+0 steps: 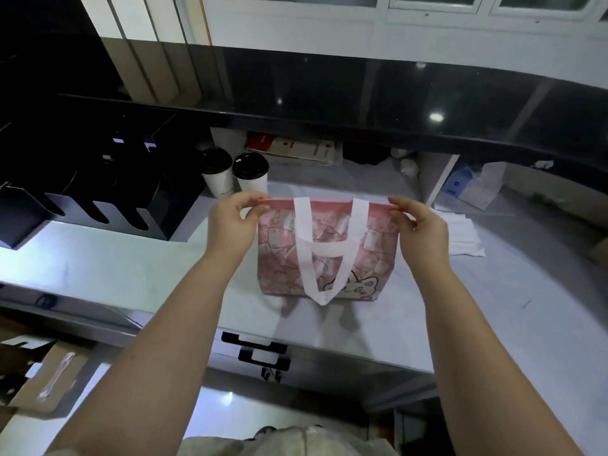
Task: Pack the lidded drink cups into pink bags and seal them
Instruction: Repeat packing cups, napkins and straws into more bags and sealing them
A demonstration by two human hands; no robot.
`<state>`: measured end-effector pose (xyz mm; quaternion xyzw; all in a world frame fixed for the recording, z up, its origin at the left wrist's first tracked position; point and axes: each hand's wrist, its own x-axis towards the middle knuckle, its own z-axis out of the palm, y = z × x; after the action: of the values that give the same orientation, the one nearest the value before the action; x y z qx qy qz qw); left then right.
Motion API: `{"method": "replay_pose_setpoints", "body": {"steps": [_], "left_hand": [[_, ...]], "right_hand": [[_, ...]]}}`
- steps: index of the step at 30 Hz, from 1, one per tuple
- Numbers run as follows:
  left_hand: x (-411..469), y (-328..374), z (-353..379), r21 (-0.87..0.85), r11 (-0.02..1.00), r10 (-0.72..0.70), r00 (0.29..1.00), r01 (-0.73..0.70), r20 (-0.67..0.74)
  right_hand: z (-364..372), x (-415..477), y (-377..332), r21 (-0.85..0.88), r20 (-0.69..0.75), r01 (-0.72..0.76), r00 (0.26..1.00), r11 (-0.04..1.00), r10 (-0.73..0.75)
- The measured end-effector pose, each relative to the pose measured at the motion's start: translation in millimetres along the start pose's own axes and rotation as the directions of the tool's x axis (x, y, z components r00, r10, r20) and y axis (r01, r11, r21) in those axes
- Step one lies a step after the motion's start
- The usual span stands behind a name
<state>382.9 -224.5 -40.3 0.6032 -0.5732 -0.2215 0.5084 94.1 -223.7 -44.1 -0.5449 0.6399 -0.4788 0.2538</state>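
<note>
A pink patterned bag (371,255) with white handles and a cartoon rabbit stands upright on the white counter (131,268). Its top edge is pressed flat and closed. My left hand (230,222) pinches the top left corner of the bag. My right hand (421,225) pinches the top right corner. Two white drink cups with black lids stand behind the bag at the left, one cup (218,174) further left and the other cup (251,174) beside it. What is inside the bag is hidden.
A black slotted organiser (92,179) stands at the left of the counter. Folded white cloth or paper (464,235) lies to the right of the bag. A dark raised ledge (362,100) runs above. Cardboard boxes (49,373) sit below left.
</note>
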Motion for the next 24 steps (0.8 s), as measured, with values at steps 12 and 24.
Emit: {"method": "replay_pose_setpoints", "body": {"steps": [12,24], "left_hand": [[-106,-86,4,-0.171,0.875,-0.408,0.880,0.453,0.244],[-70,-91,1,-0.240,0.860,-0.326,0.847,0.450,0.420]], "right_hand": [[33,-100,96,0.401,0.215,-0.381,0.923,0.833,0.318],[59,-120,46,0.445,0.072,-0.343,0.934,0.827,0.349]]}}
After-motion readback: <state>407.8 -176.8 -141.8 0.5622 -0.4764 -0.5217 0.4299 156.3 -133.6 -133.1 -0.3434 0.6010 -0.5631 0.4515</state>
